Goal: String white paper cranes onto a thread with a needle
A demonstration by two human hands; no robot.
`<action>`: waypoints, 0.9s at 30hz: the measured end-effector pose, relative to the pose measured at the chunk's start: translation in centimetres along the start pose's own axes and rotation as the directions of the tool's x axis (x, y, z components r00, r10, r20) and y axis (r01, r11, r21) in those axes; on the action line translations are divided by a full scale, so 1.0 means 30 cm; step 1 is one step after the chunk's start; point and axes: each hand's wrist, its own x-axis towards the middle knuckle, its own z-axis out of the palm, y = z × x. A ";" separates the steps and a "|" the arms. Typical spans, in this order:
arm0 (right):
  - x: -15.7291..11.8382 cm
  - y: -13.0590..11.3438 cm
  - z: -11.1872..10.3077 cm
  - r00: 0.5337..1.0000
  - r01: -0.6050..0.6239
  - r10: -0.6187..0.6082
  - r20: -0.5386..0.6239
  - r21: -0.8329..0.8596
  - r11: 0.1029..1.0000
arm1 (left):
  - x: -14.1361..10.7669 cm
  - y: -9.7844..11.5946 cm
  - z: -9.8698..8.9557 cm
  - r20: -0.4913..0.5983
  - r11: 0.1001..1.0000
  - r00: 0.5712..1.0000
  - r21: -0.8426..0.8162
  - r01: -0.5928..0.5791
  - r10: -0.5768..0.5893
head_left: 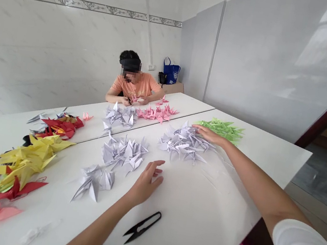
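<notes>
1. In our head view, our right hand [208,134] lies open on a heap of pale lilac paper cranes [183,143] at 1 o'clock, with green paper cranes [221,129] just beyond.
2. Our left hand [145,182] hangs open, well apart from the right, near black thread snips [141,227] at 6 o'clock, placed within easy reach.
3. Crane heaps along the white table [195,229] seem grouped by colour, keeping each shade separate.

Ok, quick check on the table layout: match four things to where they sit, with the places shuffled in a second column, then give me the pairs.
1. Black thread snips
2. Green paper cranes
3. Yellow paper cranes
4. Right hand

A. Left side, against red paper cranes
B. Touching pale lilac paper cranes
C. Below the left hand
D. Just beyond the right hand

Pairs: 1-C, 2-D, 3-A, 4-B.
</notes>
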 end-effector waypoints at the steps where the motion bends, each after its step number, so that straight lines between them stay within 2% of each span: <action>1: -0.011 0.004 -0.014 1.000 -0.001 0.002 -0.023 0.016 1.000 | 0.020 -0.001 -0.005 -0.003 0.999 1.000 -0.035 0.019 -0.019; 4: -0.082 0.027 -0.053 0.993 -0.029 0.032 -0.110 0.026 0.999 | 0.084 0.011 -0.012 0.008 0.986 0.997 -0.146 0.081 -0.081; 7: -0.218 0.044 -0.050 0.987 -0.070 0.065 -0.147 -0.028 0.997 | 0.162 0.035 0.000 0.013 0.957 0.990 -0.252 0.141 -0.143; 12: -0.511 0.010 0.059 0.990 -0.115 0.099 -0.101 -0.165 0.979 | 0.310 0.074 0.068 -0.013 0.914 0.980 -0.362 0.180 -0.199; 15: -0.630 -0.042 0.106 0.994 -0.106 0.097 -0.050 -0.203 0.973 | 0.368 0.095 0.123 -0.038 0.911 0.980 -0.375 0.169 -0.197; 21: -0.746 -0.125 0.091 0.988 0.040 0.004 0.155 -0.280 0.959 | 0.393 0.113 0.181 -0.093 0.931 0.984 -0.348 0.113 -0.154; 23: -0.778 -0.128 0.084 0.985 0.085 -0.033 0.168 -0.310 0.947 | 0.389 0.108 0.181 -0.100 0.935 0.985 -0.340 0.101 -0.143; 27: -0.835 -0.112 0.080 0.993 0.090 -0.057 0.103 -0.364 0.927 | 0.369 0.094 0.167 -0.105 0.942 0.986 -0.323 0.090 -0.131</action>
